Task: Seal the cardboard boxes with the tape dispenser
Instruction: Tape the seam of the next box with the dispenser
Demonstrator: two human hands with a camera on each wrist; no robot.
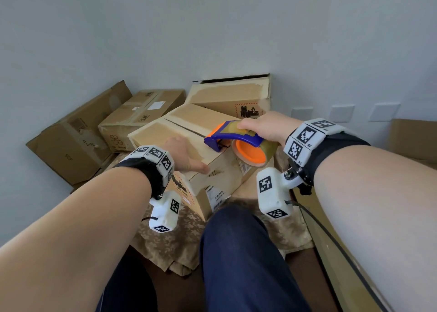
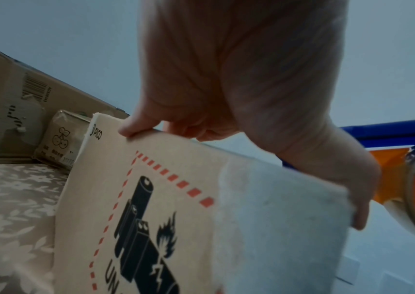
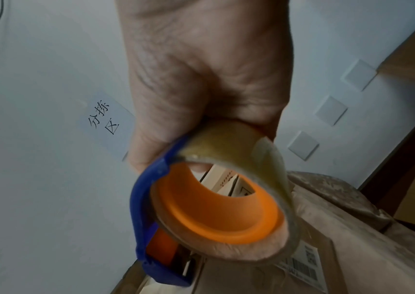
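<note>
Soft, even daylight overhead; dimmer, slightly blurred wrist views, perhaps backlit, edges bowed

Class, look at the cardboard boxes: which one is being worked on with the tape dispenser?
The tilted front box with the battery warning label: the left hand rests on its top and the right hand holds the tape dispenser at its seam. The others lie untouched behind.

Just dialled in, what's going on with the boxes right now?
A person is taping a brown cardboard box that sits on a floral-patterned cloth. The left hand steadies the box's near top edge, thumb over the corner. The right hand grips a blue and orange tape dispenser, its front end at the near end of the open centre seam. More cardboard boxes lie behind by the wall.
</note>
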